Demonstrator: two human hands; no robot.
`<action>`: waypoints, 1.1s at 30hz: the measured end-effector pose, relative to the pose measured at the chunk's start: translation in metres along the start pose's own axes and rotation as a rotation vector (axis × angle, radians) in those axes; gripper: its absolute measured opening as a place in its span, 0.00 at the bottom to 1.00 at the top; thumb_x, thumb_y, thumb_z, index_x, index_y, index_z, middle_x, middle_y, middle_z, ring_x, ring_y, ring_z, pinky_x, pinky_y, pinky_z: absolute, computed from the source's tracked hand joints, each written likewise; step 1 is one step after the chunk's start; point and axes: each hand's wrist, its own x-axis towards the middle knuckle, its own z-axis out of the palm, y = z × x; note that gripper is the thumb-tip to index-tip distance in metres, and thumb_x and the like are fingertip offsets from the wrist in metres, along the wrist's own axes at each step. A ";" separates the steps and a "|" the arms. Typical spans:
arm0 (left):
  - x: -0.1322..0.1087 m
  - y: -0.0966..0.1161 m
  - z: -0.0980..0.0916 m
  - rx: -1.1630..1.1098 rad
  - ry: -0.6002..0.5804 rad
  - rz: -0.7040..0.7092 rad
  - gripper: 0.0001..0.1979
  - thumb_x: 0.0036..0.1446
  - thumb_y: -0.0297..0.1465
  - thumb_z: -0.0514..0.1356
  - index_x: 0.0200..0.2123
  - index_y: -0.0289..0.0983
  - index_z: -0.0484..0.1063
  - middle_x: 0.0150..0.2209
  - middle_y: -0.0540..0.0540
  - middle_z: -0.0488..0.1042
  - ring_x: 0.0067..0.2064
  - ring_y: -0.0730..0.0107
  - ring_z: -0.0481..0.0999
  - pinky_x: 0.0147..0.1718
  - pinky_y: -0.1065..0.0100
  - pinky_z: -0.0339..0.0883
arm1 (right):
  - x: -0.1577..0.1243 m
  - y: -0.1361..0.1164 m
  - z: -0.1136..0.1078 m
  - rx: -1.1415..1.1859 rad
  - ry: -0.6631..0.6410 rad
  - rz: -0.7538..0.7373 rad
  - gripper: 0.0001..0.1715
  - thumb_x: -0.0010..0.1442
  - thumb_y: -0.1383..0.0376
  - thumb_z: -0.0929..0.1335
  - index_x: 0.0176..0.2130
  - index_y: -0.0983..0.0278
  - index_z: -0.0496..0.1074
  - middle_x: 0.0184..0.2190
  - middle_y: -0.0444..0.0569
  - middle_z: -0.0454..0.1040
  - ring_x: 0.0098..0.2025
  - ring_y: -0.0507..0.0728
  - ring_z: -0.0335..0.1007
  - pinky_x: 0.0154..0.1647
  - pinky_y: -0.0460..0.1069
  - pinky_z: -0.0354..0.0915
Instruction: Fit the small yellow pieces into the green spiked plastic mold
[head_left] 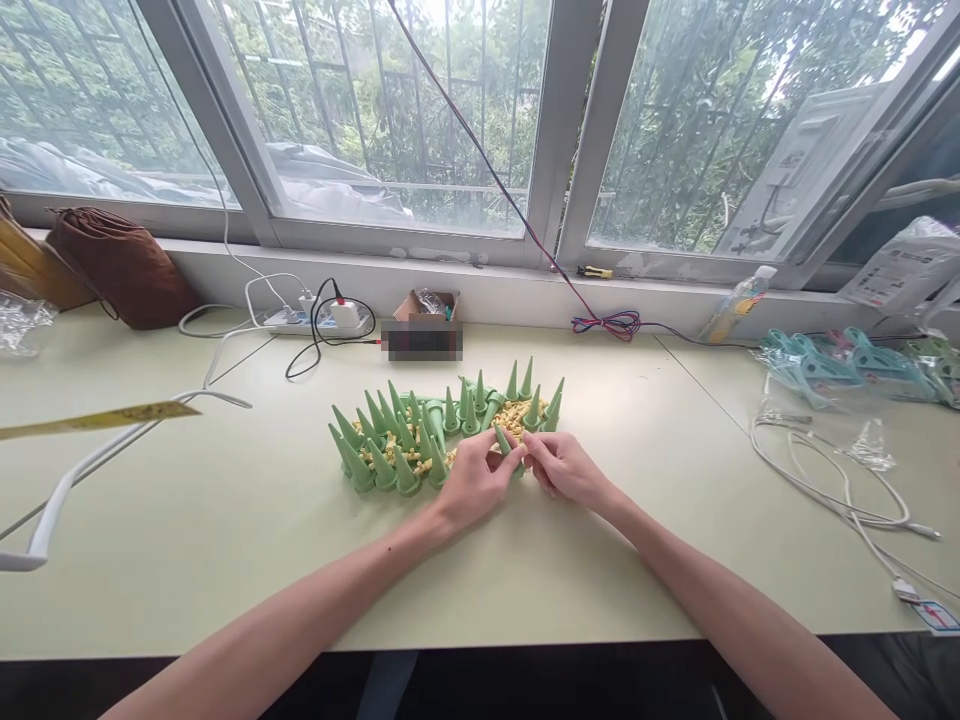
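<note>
Between the thumb and fingers of my left hand (pixel 474 478) is a green cone-shaped spike (pixel 503 440), its pointed end up and leaning left. My right hand (pixel 568 468) meets it from the right with thumb and forefinger pinched at the cone's side. Whatever small piece sits in that pinch is mostly covered by the fingertips. Just beyond both hands, several more green spikes (pixel 382 466) stand upright on their wide bases. Small yellow plastic pieces (pixel 517 413) lie heaped among them, and a few green spikes at the back lie on their sides.
A power strip (pixel 289 322) with plugs and a small open cardboard box (pixel 439 304) stand at the back. To the right are a bottle (pixel 739 303), bagged teal plastic items (pixel 814 362) and a coiled white cable (pixel 825 490). A brown bag (pixel 124 265) sits far left.
</note>
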 end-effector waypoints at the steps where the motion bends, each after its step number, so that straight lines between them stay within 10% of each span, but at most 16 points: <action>1: 0.000 0.001 -0.001 -0.027 -0.005 -0.028 0.15 0.63 0.42 0.58 0.33 0.35 0.69 0.20 0.53 0.69 0.17 0.76 0.66 0.18 0.73 0.59 | 0.000 0.000 0.000 -0.013 0.021 0.000 0.28 0.67 0.47 0.59 0.25 0.63 0.63 0.11 0.38 0.60 0.12 0.49 0.54 0.17 0.45 0.54; 10: 0.000 -0.001 0.001 -0.036 0.005 -0.063 0.16 0.63 0.43 0.56 0.34 0.36 0.68 0.17 0.55 0.64 0.16 0.76 0.64 0.17 0.73 0.55 | 0.001 0.000 0.000 -0.110 0.094 -0.039 0.25 0.66 0.48 0.61 0.26 0.62 0.61 0.15 0.39 0.61 0.16 0.50 0.56 0.19 0.47 0.54; 33: -0.004 -0.005 -0.004 0.535 -0.073 0.402 0.11 0.68 0.29 0.48 0.37 0.37 0.69 0.34 0.46 0.71 0.30 0.72 0.68 0.29 0.69 0.61 | 0.002 0.006 0.000 -0.313 0.087 -0.143 0.26 0.69 0.53 0.57 0.25 0.64 0.64 0.22 0.44 0.67 0.24 0.52 0.59 0.27 0.47 0.55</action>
